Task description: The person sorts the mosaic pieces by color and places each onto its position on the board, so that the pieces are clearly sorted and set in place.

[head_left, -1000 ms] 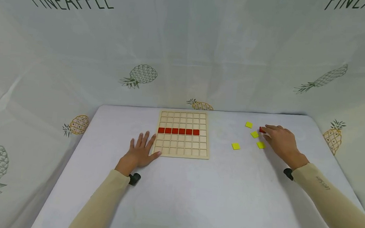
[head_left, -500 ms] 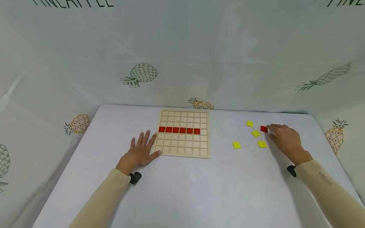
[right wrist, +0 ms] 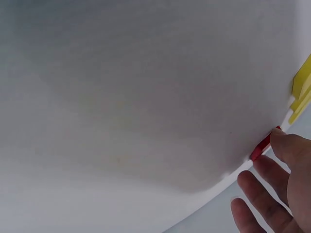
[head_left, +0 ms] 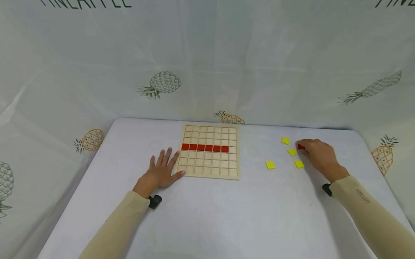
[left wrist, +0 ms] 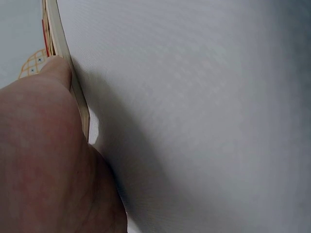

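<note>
My right hand [head_left: 319,157] pinches a small red square tile [head_left: 300,147] at the far right of the table. In the right wrist view, thumb and index finger meet the red tile's edges [right wrist: 262,146] while the other fingers spread apart. Several yellow tiles [head_left: 292,152] lie close by on the cloth. My left hand [head_left: 160,175] rests flat with fingers spread at the left edge of a wooden grid board [head_left: 208,163]; the left wrist view shows the thumb [left wrist: 57,72] against the board's side. A row of several red tiles [head_left: 205,148] crosses the board, with the rightmost cell bare.
A white cloth covers the table [head_left: 221,225]. Behind it and at both sides hangs a pale curtain [head_left: 272,69] printed with pineapples. One yellow tile [head_left: 270,165] lies between the board and the other yellow tiles.
Half a second ago the red tile lay uncovered beside my right fingertips; now the fingers have moved left over it and pinch it. My left hand stays at the board.
</note>
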Action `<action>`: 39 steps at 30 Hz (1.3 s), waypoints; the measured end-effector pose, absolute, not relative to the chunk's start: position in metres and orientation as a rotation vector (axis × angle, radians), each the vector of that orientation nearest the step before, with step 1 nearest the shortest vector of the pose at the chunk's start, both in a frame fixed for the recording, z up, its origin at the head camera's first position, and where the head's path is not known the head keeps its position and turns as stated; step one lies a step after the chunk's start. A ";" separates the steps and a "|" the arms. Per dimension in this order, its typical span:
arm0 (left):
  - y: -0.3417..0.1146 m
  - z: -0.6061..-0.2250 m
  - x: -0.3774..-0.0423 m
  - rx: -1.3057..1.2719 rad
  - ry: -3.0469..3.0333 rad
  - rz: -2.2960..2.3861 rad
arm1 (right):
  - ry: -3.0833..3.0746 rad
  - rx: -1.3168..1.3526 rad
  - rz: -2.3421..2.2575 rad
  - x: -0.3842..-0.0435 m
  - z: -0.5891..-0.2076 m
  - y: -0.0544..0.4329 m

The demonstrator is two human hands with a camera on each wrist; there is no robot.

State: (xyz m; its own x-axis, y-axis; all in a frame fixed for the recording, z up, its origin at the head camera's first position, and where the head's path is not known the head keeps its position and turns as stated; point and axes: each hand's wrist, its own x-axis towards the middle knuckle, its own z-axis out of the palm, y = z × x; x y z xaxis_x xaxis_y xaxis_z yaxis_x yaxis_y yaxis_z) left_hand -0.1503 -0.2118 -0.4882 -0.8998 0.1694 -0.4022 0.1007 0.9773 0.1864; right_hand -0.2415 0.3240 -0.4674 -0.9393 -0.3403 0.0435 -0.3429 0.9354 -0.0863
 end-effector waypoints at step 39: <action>-0.216 -0.495 -0.153 0.213 2.695 0.257 | -2.647 0.950 0.251 -0.222 -0.451 0.219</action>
State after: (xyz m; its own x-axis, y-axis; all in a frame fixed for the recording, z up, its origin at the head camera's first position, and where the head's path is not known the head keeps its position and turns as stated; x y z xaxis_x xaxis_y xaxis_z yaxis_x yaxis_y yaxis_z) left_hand -0.1533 -0.2163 -0.4954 -0.8990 0.1876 -0.3957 0.1093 0.9712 0.2119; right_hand -0.2221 0.2189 -0.4506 -0.7292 -0.5872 0.3513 -0.6428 0.7638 -0.0577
